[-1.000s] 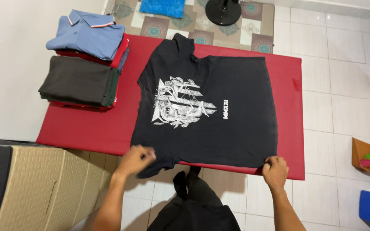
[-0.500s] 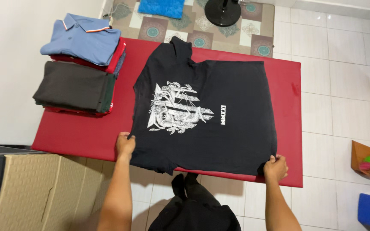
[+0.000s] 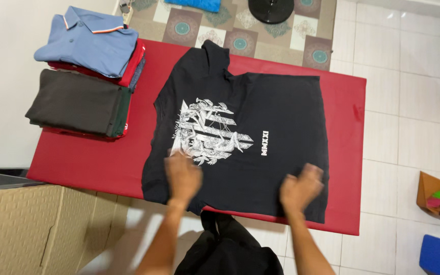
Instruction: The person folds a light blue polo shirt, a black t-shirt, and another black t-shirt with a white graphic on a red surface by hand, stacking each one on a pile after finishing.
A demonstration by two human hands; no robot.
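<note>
- Beige textured cardboard box [image 3: 42, 224] at lower left, butted under the near edge of the red padded counter [image 3: 90, 160]; no walking room on that side.
- Two stacks of folded clothes at the counter's left end: blue collared polo shirt [image 3: 90, 46] on red garments at the back, dark grey folded garment [image 3: 75, 102] on the nearer pile. Both kept clear of the work area, near the wall.
- Bare red strip between stacks and shirt.
- Black T-shirt with white graphic print [image 3: 260, 119] lies flat, print up, in the middle of the counter, collar toward the left, hem toward the right, near sleeve hanging over the near edge.
- Left hand [image 3: 183, 175] blurred, over the shirt just below the print; fingers loosely curled, cannot tell if they pinch cloth.
- Right hand [image 3: 301, 187] blurred, over the hem corner near the edge; grip cannot be told.
- Red margin right of the hem, then white tiled floor [image 3: 408, 102], open.
</note>
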